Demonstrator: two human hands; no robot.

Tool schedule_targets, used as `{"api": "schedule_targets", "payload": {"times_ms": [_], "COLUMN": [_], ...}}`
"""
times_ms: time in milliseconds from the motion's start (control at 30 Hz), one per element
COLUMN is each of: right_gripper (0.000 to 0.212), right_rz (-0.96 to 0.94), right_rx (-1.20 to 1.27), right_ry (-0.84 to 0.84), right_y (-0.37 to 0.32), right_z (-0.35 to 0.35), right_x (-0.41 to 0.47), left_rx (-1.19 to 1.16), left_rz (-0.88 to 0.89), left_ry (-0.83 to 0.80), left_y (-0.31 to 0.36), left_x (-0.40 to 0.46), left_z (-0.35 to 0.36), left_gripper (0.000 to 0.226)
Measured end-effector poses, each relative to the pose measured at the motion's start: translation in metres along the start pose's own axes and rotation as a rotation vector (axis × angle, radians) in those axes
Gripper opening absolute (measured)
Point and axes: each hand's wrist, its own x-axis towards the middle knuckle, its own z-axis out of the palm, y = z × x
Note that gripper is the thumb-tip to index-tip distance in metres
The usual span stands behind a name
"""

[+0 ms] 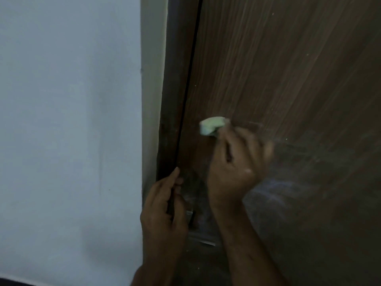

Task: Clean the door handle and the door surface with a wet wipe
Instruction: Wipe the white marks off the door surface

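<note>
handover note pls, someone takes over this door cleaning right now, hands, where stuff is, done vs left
Right hand grips the folded wet wipe against the door surface, just above the handle area.
Left hand rests at the door edge, fingers curled; what it holds is unclear.
Door handle mostly hidden between the hands.
Done: smear marks show low on the door.
Left: upper door looks unwiped; handle state can't be judged.

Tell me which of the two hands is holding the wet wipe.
The right hand, the higher one, pinches the pale green wet wipe against the door. The left hand sits lower, at the door's edge, without a wipe.
</note>
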Motion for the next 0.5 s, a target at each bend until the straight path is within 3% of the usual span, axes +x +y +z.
{"api": "schedule_targets", "payload": {"times_ms": [100,133,200,267,333,467,500], "right_gripper": [0.016,0.017,0.014,0.010,0.010,0.024,0.025], "right_rz": [-0.292,-0.333,-0.189,0.043,0.088,-0.319,-0.341], "right_rx": [-0.091,-0.111,-0.108,-0.074,-0.057,-0.142,-0.151], "right_ry": [-0.341,-0.379,-0.252,-0.006,0.045,-0.429,-0.452], "right_y": [-0.016,-0.011,0.012,0.032,0.033,0.008,0.010], "right_z": [0.000,-0.005,-0.018,-0.030,-0.032,-0.022,-0.023], "right_x": [-0.026,-0.030,-0.023,-0.010,-0.010,-0.058,-0.061], "left_rx": [0.000,0.000,-0.002,-0.011,-0.013,-0.005,-0.005], "left_rz": [-0.012,-0.007,0.004,0.004,0.003,0.052,0.060], "left_ry": [0.007,0.008,0.010,-0.002,-0.024,-0.028,-0.014], "left_y": [0.003,0.004,0.004,0.001,-0.002,-0.001,-0.002], "left_x": [0.000,0.000,-0.001,-0.002,-0.002,0.003,0.003], "left_z": [0.001,0.001,0.000,0.000,0.000,0.004,0.004], "left_gripper": [0.046,0.046,0.045,0.041,0.039,0.038,0.036]}}
